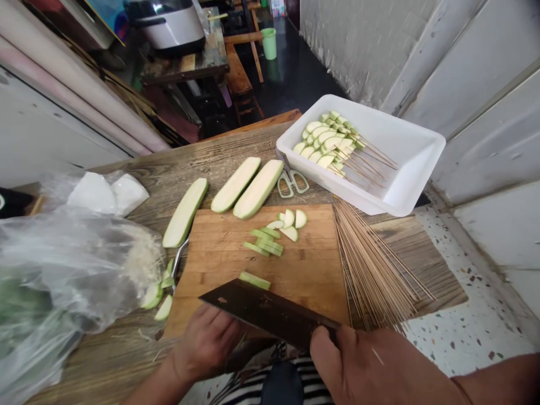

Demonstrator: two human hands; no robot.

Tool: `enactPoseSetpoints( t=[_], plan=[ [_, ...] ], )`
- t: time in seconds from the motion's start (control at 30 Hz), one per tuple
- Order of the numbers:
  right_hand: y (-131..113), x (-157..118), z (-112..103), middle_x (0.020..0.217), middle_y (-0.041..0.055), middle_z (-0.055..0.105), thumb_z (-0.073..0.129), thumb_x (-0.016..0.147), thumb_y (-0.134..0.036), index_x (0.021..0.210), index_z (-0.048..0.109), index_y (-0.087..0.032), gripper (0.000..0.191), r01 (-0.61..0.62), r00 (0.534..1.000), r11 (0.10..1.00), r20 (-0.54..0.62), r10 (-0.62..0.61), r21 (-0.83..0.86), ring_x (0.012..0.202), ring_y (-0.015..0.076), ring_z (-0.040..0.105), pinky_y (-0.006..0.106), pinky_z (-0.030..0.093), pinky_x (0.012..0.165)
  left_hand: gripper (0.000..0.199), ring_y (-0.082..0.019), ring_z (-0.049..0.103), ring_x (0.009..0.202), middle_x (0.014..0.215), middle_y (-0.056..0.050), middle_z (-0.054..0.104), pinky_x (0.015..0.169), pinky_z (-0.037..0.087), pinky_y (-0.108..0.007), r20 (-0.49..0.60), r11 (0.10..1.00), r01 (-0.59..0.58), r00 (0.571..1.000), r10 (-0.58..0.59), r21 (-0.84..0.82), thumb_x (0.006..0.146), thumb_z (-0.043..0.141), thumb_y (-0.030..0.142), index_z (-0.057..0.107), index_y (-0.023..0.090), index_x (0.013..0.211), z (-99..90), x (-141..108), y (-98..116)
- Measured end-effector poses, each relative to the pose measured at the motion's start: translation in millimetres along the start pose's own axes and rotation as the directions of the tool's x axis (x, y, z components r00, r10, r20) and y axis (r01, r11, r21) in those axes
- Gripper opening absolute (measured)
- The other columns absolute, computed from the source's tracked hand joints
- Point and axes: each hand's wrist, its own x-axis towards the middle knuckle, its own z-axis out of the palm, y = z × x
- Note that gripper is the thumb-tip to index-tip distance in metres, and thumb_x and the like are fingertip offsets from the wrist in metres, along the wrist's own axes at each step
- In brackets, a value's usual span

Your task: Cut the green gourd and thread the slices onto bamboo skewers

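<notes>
My right hand [371, 360] grips a dark-bladed cleaver [270, 315] at its handle end, the blade slanting up and left over the near part of the wooden cutting board [312, 270]. Behind the blade tip, my left hand [211, 340] is closed with fingers curled; the blade hides what they may hold. A zucchini stick [255, 280] lies just beyond the blade. Farther up the board are cut zucchini sticks [270, 247] and a few half-round zucchini slices [289, 232]. Two halved zucchini [258, 188] rest at the board's far edge, and another zucchini half [184, 214] leans at its left.
A white plastic tub [409, 163] at the back right holds skewered zucchini slices [327, 140]. Bamboo skewers [375, 270] spread right of the board. Scissors [293, 183] lie by the tub. Plastic bags [84, 264] and zucchini offcuts [154, 295] occupy the left.
</notes>
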Motion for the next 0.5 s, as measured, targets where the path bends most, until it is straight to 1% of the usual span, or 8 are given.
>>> enactPoseSetpoints(
  t=[0.13,0.23,0.3,0.37,0.5],
  plan=[
    [1.7,1.4,2.8,0.045,-0.0021,0.053,0.039,0.073,-0.001,0.086,0.046,-0.014,0.02,0.002,1.0,0.999,-0.018,-0.002,0.037,0.03,0.0143,0.045,0.028,0.015,0.034,0.02,-0.013,0.044,0.05,0.048,0.002,0.044,0.054,0.036,-0.026,0.004,1.0,0.007,1.0,-0.007,-0.006,0.08,0.045,0.012,0.053,0.02,0.064,1.9,-2.6,-0.2],
    [2.7,2.9,7.2,0.043,-0.0022,0.052,0.04,0.075,-0.003,0.087,0.047,-0.012,0.017,0.015,0.999,0.998,-0.05,-0.012,0.059,0.03,0.0137,0.044,0.028,0.011,0.034,0.02,-0.013,0.045,0.052,0.048,0.002,0.043,0.054,0.037,-0.026,0.0,1.0,-0.004,1.0,0.004,-0.01,0.081,0.047,0.012,0.053,0.019,0.062,3.6,-5.1,-0.7],
    [4.0,4.5,7.9,0.042,-0.0022,0.05,0.04,0.079,-0.006,0.085,0.046,-0.014,0.011,0.006,0.998,0.998,-0.062,-0.002,0.069,0.03,0.0136,0.043,0.028,0.011,0.034,0.021,-0.013,0.046,0.052,0.048,0.002,0.043,0.055,0.039,-0.026,-0.012,1.0,-0.015,1.0,0.015,-0.027,0.081,0.048,0.012,0.053,0.018,0.062,4.2,-5.6,-0.8],
    [6.6,6.6,5.6,0.042,-0.0028,0.049,0.04,0.082,-0.009,0.08,0.044,-0.015,0.008,-0.002,0.999,0.996,-0.05,0.006,0.087,0.03,0.0125,0.041,0.027,0.011,0.035,0.02,-0.012,0.046,0.052,0.049,0.003,0.044,0.057,0.041,-0.026,-0.017,0.999,-0.021,1.0,0.02,-0.041,0.08,0.049,0.012,0.053,0.018,0.062,4.2,-5.0,-0.8],
    [12.8,10.3,-1.5,0.042,-0.0037,0.049,0.04,0.084,-0.009,0.077,0.042,-0.016,0.01,0.01,1.0,0.995,-0.031,-0.007,0.096,0.028,0.0111,0.038,0.026,0.012,0.035,0.018,-0.013,0.049,0.052,0.048,0.001,0.046,0.056,0.043,-0.027,0.002,0.998,-0.005,1.0,0.005,-0.066,0.078,0.049,0.012,0.055,0.019,0.063,2.0,-2.3,-0.8]
  ],
)
